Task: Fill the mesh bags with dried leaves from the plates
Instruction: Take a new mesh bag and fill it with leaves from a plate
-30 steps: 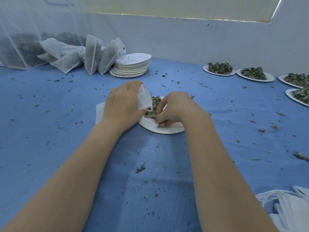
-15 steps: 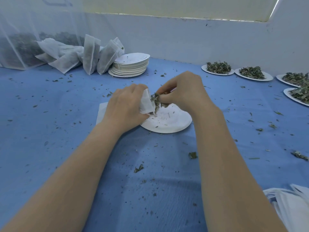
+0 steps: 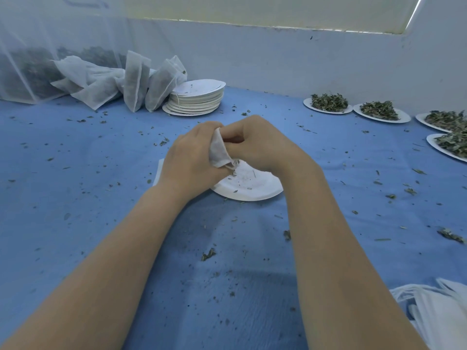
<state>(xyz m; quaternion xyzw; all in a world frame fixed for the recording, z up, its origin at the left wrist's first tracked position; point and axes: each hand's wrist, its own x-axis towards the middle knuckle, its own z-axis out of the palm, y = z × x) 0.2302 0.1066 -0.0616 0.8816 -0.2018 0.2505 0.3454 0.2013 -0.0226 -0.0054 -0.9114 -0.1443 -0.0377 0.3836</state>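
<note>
1. Left hand [image 3: 192, 160], centre of the frame: closed around a small white mesh bag [image 3: 218, 151], fingers curled over its left side. The bag's lower corner hangs just above the plate.
2. Right hand [image 3: 255, 145], just right of the left hand: fingers bent and pinched at the top edge of the same bag. Whether leaves are between the fingertips cannot be told.
3. White plate [image 3: 252, 185], centre of the frame, directly below both hands: lies flat on the blue table cover [image 3: 88, 185]. It carries only a few crumbs and leaf fragments.
4. A flat white piece shows at the left of the plate, mostly hidden under the left hand; what it is cannot be told.
5. Stack of empty plates [image 3: 197, 99], upper centre-left: standing on the cover, beside the filled bags.
6. Filled mesh bags [image 3: 136, 82], upper left: several, dark contents visible through the mesh, leaning together against the stack and the wall.
7. Large net sack [image 3: 25, 72], far upper left: dark leaf matter inside.
8. Plates of dried leaves [image 3: 328, 103], upper right to right edge: four in view, each heaped, well apart from the hands.
9. White fabric pile [image 3: 434, 314], lower right corner: partly cut off by the frame.
10. Loose leaf scraps [image 3: 208, 254] lie scattered over the whole cover.
</note>
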